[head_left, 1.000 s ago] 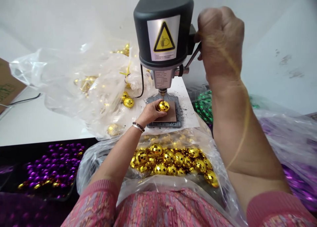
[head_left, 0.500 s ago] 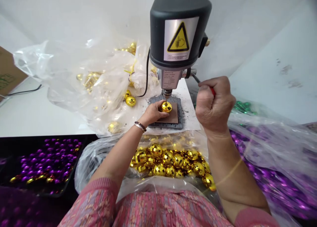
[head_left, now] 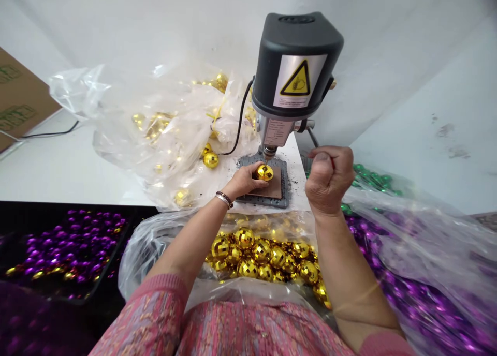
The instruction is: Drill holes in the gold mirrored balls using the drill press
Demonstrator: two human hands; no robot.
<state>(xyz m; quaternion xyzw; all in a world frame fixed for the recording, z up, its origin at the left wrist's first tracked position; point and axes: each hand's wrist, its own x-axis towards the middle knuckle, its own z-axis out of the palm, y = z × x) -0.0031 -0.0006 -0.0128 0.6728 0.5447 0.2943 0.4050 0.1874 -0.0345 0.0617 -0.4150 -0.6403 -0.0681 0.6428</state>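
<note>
A small black drill press (head_left: 297,71) stands on a white table (head_left: 58,175). My left hand (head_left: 243,181) pinches a gold faceted ball (head_left: 264,172) on the brown pad of the press base (head_left: 280,190), directly under the drill bit. My right hand (head_left: 328,180) is a fist closed on the press's feed lever (head_left: 312,138), pulled low beside the base. A clear plastic bag (head_left: 155,242) in my lap holds several gold faceted balls (head_left: 264,255).
Behind my left hand lies a crumpled clear bag (head_left: 155,123) with gold balls inside. Purple beads fill a dark tray (head_left: 66,247) at the left and a bag (head_left: 427,288) at the right. Green beads (head_left: 373,177) sit behind my right hand. A cardboard box (head_left: 19,100) is far left.
My right hand has pulled the lever from up beside the drill head down to table height. The drill bit has come down onto the gold ball. My left hand stays on the ball.
</note>
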